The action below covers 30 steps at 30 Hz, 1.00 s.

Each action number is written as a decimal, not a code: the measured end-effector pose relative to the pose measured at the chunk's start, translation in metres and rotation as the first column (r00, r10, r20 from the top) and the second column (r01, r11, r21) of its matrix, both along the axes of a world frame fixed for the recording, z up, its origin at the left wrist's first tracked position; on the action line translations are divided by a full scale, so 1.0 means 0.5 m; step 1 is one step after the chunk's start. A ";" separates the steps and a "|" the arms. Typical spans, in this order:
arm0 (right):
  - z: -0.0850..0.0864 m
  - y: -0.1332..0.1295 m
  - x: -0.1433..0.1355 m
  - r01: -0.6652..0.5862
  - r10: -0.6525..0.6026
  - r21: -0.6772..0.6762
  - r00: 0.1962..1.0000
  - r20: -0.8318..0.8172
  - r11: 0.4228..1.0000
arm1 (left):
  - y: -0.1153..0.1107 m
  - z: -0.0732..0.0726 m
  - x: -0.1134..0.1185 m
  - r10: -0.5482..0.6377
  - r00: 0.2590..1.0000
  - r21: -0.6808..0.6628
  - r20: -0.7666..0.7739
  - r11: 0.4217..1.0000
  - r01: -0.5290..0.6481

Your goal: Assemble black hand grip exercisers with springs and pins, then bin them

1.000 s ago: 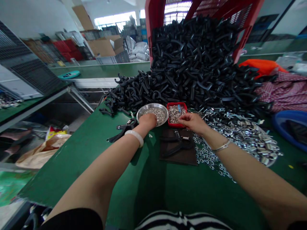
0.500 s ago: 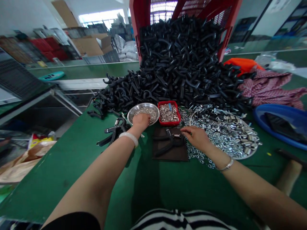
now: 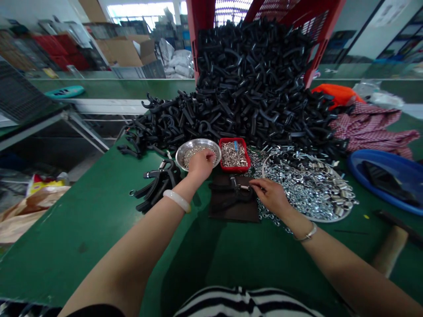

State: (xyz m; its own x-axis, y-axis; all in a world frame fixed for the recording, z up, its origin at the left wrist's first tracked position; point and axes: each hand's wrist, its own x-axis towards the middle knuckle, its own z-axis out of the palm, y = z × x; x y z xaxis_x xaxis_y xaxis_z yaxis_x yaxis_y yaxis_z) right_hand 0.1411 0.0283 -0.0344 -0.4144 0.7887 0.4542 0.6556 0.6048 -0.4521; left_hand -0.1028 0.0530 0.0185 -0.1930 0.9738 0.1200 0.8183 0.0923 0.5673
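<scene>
Looks rather dim; glares white at window (image 3: 142, 9) left of red crate (image 3: 205, 13); falls into soft shadow on tabletop (image 3: 198, 246) below it; stretches, blurs toward edges.

hands (image 3: 201, 165) (image 3: 272, 197) 2 | metal bowl (image 3: 181, 162) 1 | red tray (image 3: 235, 169) 1 | blue basin (image 3: 363, 159) 1 | hammer (image 3: 393, 246) 1

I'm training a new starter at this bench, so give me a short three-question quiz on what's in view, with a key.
1. True or false: the red container sits just right of the round metal bowl.

2. Short answer: which of the person's hands is over the bowl?

3. Multiple choice: what colour is the large tray at far right, with a dark item in it?
a) orange
b) blue
c) brown

Key: 1. True; 2. left hand; 3. b
</scene>
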 end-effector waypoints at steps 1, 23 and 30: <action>-0.002 -0.001 0.001 -0.006 0.006 0.014 1.000 -0.007 1.000 | -0.010 -0.006 0.013 -0.060 0.993 0.004 0.097 0.998 0.060; -0.015 -0.010 -0.001 -0.004 0.005 0.121 1.000 -0.008 0.993 | -0.080 -0.106 0.081 -0.310 0.934 0.155 -0.176 0.928 0.338; -0.012 -0.012 -0.003 -0.010 0.010 0.112 1.000 0.007 0.994 | -0.080 -0.105 0.084 -0.315 0.928 0.118 -0.196 0.932 0.342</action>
